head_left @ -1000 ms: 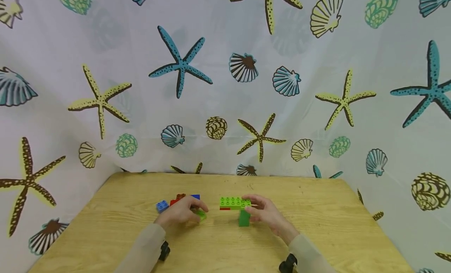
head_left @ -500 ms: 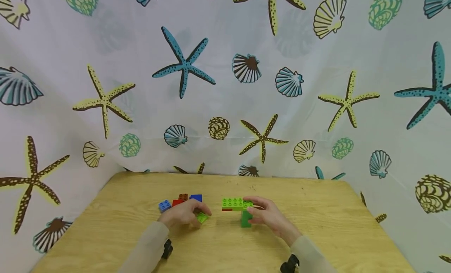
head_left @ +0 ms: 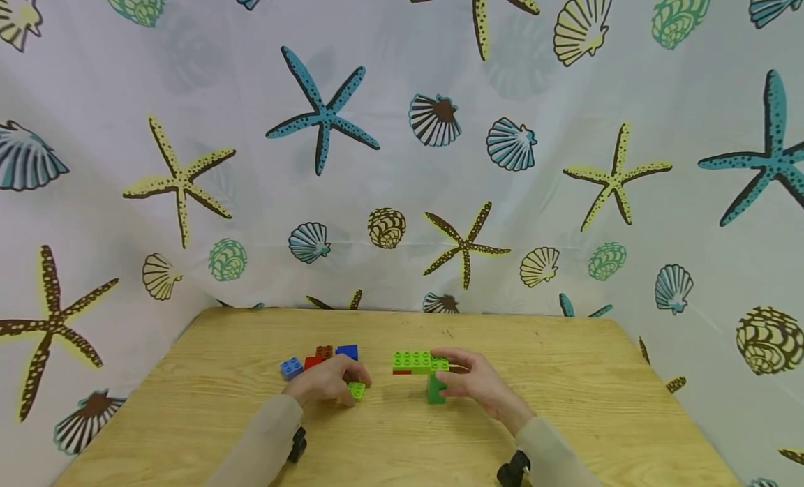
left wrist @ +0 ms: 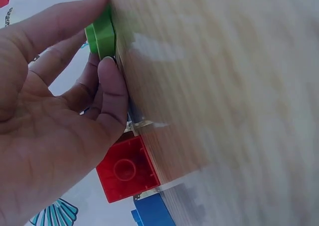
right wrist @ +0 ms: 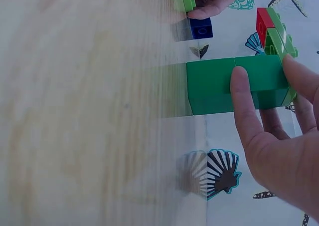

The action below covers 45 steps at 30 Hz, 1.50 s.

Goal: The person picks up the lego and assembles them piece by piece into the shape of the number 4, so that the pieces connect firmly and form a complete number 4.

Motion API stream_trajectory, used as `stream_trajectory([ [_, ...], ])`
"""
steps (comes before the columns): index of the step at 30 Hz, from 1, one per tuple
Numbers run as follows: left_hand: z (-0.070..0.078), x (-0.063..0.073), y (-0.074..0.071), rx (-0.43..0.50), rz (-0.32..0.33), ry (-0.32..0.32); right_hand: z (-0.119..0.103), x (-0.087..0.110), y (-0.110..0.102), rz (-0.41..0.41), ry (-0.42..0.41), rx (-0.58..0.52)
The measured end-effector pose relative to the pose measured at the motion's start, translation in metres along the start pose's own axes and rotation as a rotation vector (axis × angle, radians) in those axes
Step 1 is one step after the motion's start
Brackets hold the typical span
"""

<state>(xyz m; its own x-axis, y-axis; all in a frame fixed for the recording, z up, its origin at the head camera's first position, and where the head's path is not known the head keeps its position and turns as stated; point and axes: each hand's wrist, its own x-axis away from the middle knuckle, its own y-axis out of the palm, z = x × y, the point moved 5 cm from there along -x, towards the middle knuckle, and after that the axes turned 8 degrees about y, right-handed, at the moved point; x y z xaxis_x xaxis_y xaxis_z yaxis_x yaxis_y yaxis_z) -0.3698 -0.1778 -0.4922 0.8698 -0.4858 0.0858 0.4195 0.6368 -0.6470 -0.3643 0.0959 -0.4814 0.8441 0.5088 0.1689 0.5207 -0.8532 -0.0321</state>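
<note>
On the left part of the table my left hand [head_left: 323,380] pinches a small lime-green toy brick [head_left: 356,390] between thumb and fingers. In the left wrist view that lime brick [left wrist: 102,34] stands at the tabletop, the thumb on one side. My right hand [head_left: 477,386] grips an upright toy-brick build. Its column is of dark green bricks [right wrist: 212,86], standing on the table. Lime-green bricks [head_left: 411,361] lie across the top and overhang to the left, with a red brick [right wrist: 264,20] under the overhanging end. Fingers and thumb lie on different sides of the column.
Behind the left hand lie a light blue brick [head_left: 292,367], a red brick [head_left: 312,362], a brown brick [head_left: 324,351] and a dark blue brick [head_left: 347,351]. A white curtain [head_left: 402,180] with shells and starfish encloses the wooden table [head_left: 565,382].
My left fingers have closed in on the small lime brick, which has turned a little and shows more plainly. The right hand and the build stay where they were.
</note>
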Motion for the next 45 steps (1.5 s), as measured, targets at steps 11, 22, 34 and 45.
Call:
stream_trajectory([
  [11, 0.008, 0.003, -0.004, 0.090, 0.033, 0.031, 0.001, 0.000, 0.000, -0.007, -0.019, 0.014],
  [22, 0.021, -0.001, -0.013, 0.198, 0.126, 0.091, 0.001, 0.000, -0.001, 0.002, -0.011, 0.013],
  [34, 0.038, -0.003, -0.020, 0.282, 0.287, 0.152, 0.002, -0.002, -0.002, 0.055, -0.002, -0.003],
  [45, 0.056, -0.005, -0.019, 0.274, 0.333, 0.211, 0.005, -0.002, -0.005, 0.030, 0.002, -0.059],
])
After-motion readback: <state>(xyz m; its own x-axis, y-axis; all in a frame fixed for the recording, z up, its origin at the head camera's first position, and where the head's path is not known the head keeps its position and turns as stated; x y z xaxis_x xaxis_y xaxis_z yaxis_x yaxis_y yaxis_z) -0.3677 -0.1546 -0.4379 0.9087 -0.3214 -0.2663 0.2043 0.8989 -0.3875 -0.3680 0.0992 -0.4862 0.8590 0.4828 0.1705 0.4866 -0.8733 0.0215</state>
